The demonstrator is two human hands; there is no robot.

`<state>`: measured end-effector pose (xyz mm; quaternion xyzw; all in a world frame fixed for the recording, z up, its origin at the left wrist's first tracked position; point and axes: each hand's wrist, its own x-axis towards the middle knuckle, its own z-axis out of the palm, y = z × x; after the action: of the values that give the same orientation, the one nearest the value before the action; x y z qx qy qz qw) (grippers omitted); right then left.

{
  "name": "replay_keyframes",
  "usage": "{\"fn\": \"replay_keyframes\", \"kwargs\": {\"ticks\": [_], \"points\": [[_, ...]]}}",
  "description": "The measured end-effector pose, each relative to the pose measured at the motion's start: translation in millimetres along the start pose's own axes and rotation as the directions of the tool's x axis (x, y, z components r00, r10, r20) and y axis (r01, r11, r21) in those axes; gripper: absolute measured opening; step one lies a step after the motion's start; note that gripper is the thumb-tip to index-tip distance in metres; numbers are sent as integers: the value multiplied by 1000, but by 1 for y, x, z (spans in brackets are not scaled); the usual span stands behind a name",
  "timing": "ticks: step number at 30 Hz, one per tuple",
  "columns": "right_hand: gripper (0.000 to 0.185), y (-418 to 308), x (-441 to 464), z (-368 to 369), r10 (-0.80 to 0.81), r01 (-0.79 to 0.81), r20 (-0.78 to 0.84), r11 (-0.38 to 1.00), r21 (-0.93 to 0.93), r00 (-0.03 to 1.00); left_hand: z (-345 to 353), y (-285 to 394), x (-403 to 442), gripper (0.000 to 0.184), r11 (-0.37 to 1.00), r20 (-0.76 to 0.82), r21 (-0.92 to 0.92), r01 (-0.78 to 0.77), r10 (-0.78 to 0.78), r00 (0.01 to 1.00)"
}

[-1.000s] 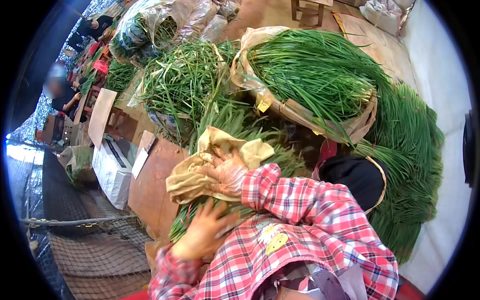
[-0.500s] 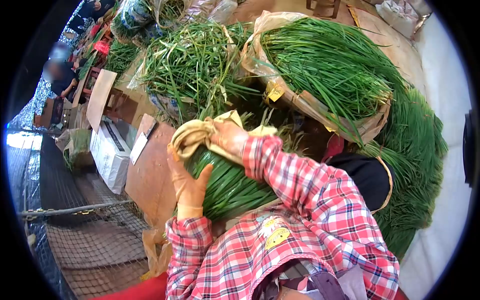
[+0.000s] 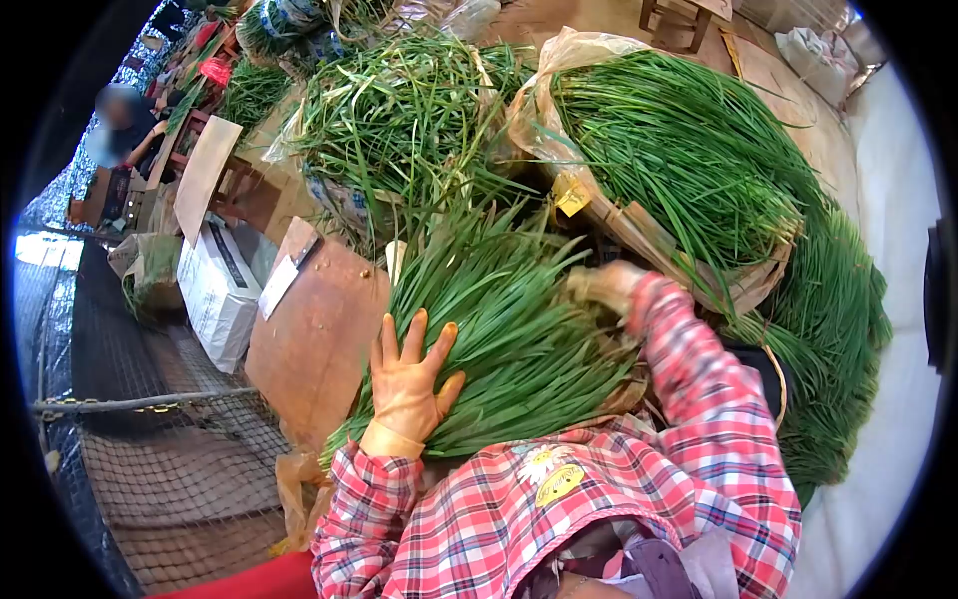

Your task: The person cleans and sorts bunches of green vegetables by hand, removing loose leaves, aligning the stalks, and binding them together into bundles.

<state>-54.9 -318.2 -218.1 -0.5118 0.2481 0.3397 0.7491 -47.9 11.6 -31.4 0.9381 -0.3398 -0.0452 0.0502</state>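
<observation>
I am looking at a person in a red and white checked shirt, and I can see 2 hands at work. A big bunch of long green leaves is in the middle of the frame, right in front of the shirt. The left hand is near the middle, a bit to the left. It lies on the near left part of the bunch with its fingers spread wide, so its grip is open and holds nothing. The fingertips look orange.

The right hand is right of the middle, at the far right side of the bunch. It is blurry, so I cannot tell if its grip is open or closed, or if it holds something.

Just beyond that hand, at the upper right, is a big bag full of more long leaves, with a yellow tag on its side. A messy leaf pile sits at the upper middle. Left of the bunch is a brown board, and beside it stands a white box. 1 other person is at the upper left. A net is at the lower left.
</observation>
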Motion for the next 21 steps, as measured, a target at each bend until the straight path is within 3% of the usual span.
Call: {"fn": "replay_keyframes", "kwargs": {"ticks": [1, 2, 3, 4, 5, 6, 7, 8, 10, 11, 12, 13, 14, 15, 17, 18, 20, 21], "points": [[50, -70, -75, 36, -56, 57, -135, 998, 4, 989, -2, 1, -1, 61, 1000, 25, 9, 3, -4, 1000], [46, -95, -94, 35, -254, 256, -37, 949, 182, 967, -3, 3, -1, 61, 1000, 48, 21, 3, -4, 999], [43, -112, -97, 35, -434, 416, 18, 875, 245, 901, -3, 3, -1, 61, 1000, 45, 23, 4, -5, 999], [41, -130, -100, 34, -596, 544, 73, 770, 334, 799, -3, 4, 1, 60, 1000, 48, 9, -17, 17, 999], [41, -145, -100, 43, -717, 661, 129, 686, 303, 685, -3, 7, 3, 60, 999, 49, -5, -39, 39, 998], [44, -155, -117, 75, -544, 526, 33, 824, 213, 839, -3, 10, 5, 58, 998, 43, -15, -59, 60, 997], [42, -158, -106, 99, -521, 503, 93, 849, 164, 848, -7, 15, 8, 55, 998, 56, -16, -62, 63, 996], [39, -149, -82, 125, -532, 516, 237, 847, 130, 813, -6, 17, 9, 55, 997, 56, -14, -78, 78, 995], [35, -113, -17, 175, -535, 488, 536, 839, 242, 654, -3, 15, 9, 56, 990, 45, -79, -117, 121, 992], [34, -92, 4, 189, -564, 528, 577, 811, 252, 591, 4, 11, 3, 58, 995, 59, -43, -88, 90, 994], [44, -91, -2, 185, -700, 912, 600, 195, -360, 387, -2, 12, 6, 58, 995, 66, -53, -85, 89, 994], [46, -81, -1, 183, -793, 890, 469, 192, -414, 389, -7, 13, 11, 58, 995, 62, -65, -76, 80, 995], [48, -70, 7, 184, -773, 855, 379, 504, -120, 509, -6, 12, 9, 60, 996, 81, -76, -49, 55, 995], [50, -60, 15, 188, -707, 678, 321, 702, 217, 630, -5, 9, 7, 62, 998, 89, -49, -37, 42, 995], [43, -55, 17, 170, -532, 483, 360, 847, 222, 767, -2, 6, 6, 64, 999, 85, -35, -23, 25, 996], [42, -26, 52, 166, -414, 82, 446, 799, 596, 794, -3, 4, 7, 64, 999, 84, -33, -25, 28, 996], [38, 11, 133, 167, -399, 292, 269, 885, 362, 877, -3, 2, 3, 65, 999, 97, -21, 39, -37, 995], [34, 22, 146, 173, -578, 517, 204, 807, 285, 790, 0, -4, 2, 66, 998, 77, -47, 29, -25, 997]]}}
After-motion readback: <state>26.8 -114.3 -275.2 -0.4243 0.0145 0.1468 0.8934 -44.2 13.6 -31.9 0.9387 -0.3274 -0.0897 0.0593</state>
